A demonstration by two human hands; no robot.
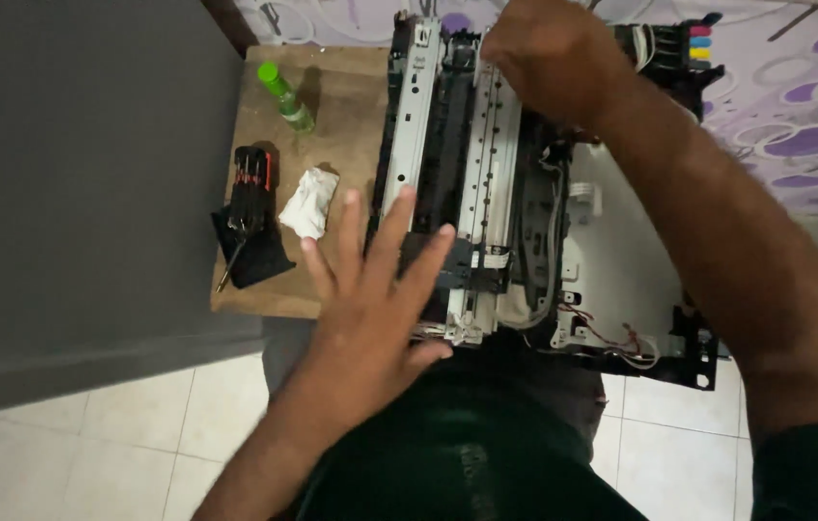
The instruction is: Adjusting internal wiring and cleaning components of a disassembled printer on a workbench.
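Opened-up printer w/ black frame and white metal rails (486,193) sits on person's lap/board. Left hand (370,289) spread flat on front edge; right hand (549,58) curled at rear, grip unclear. Looks mid-teardown imo; next needs steady bracing.

Pale tiled floor (138,434), grey wall (71,174), small wooden table (264,289), purple-patterned cloth (795,96), dim light.
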